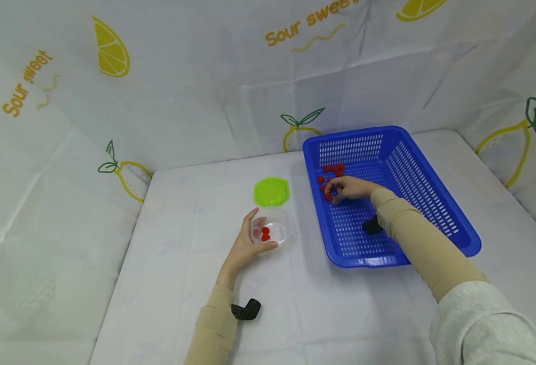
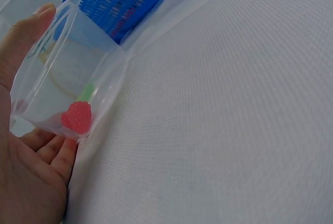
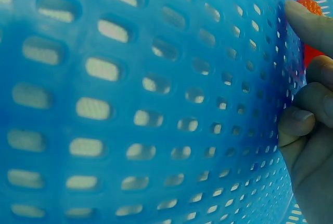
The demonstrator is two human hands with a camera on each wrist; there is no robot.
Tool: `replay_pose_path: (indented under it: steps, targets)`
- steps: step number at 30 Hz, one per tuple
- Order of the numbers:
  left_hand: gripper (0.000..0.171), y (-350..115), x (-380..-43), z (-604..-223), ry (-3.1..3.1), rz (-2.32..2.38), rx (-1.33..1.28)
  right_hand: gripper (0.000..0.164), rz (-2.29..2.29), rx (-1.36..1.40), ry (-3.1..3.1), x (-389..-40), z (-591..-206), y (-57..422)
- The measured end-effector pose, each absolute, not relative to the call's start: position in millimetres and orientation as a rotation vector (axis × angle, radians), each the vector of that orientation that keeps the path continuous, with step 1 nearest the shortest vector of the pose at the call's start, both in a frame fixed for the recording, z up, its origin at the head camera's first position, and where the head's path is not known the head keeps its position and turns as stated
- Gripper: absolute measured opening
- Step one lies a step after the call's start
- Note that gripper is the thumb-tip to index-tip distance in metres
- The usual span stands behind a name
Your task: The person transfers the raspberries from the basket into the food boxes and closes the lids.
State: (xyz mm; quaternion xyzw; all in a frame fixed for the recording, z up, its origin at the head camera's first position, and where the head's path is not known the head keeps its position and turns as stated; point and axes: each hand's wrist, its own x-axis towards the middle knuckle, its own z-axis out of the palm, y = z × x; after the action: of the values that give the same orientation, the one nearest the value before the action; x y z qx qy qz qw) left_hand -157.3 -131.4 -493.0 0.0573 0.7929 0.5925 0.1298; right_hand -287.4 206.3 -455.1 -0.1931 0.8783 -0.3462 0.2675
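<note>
My left hand (image 1: 245,248) holds a clear plastic cup (image 1: 282,223), thumb on one side and fingers on the other. Two red toy raspberries (image 1: 265,233) lie inside the cup; one raspberry (image 2: 78,117) shows through its wall in the left wrist view. Inside the blue basket (image 1: 345,261), my right hand (image 1: 352,187) reaches down at the left side, thumb and forefinger pinching a red raspberry (image 1: 328,196). In the right wrist view the thumb partly hides this red piece (image 3: 311,6). More red raspberries (image 1: 334,168) lie around the fingertips on the basket floor.
A bright green lid (image 1: 271,191) lies on the white-covered table (image 1: 167,243) just behind the cup. The basket's slotted walls rise around the right hand. White printed cloth (image 1: 195,101) hangs behind and at the sides. A black wrist device (image 1: 247,309) sits beside the left forearm.
</note>
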Motion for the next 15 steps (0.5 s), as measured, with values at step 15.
replay_pose_path:
  steps: [15]
  targets:
    - [0.097, -130.2, -154.2, -482.1, 2.271, 1.706, 0.159, 0.03, -0.903, -0.557, 2.375, -286.9, -457.0, 204.9]
